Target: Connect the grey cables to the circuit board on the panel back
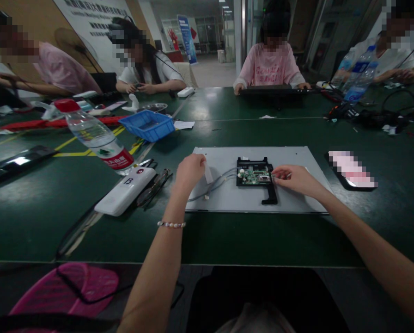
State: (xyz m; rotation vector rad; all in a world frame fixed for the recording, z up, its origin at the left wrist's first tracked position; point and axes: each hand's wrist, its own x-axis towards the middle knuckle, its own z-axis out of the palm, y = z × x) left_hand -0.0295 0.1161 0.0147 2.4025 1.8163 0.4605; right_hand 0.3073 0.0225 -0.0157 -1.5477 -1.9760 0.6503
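A flat light-grey panel (pixel 224 201) lies in front of me on the table. A black plastic bracket (pixel 270 196) rests on it, with a green circuit board (pixel 253 176) inside the bracket's frame. Grey cables (pixel 224 177) run left from the board across the panel. My left hand (pixel 191 172) is closed at the panel's left side, its fingertips pinching a pale strip (pixel 209 173) that slants down toward the panel. At the bracket's right edge, my right hand (pixel 299 180) has its fingers pinched together by the board; what sits between them is hidden.
A phone (pixel 351 171) lies right of the panel. To the left are a white power bank (pixel 125 190), glasses (pixel 154 187), a tilted water bottle (pixel 96 138) and a blue basket (pixel 148 126). Several people sit around the green table (pixel 248 240); one holds a dark panel (pixel 274 91).
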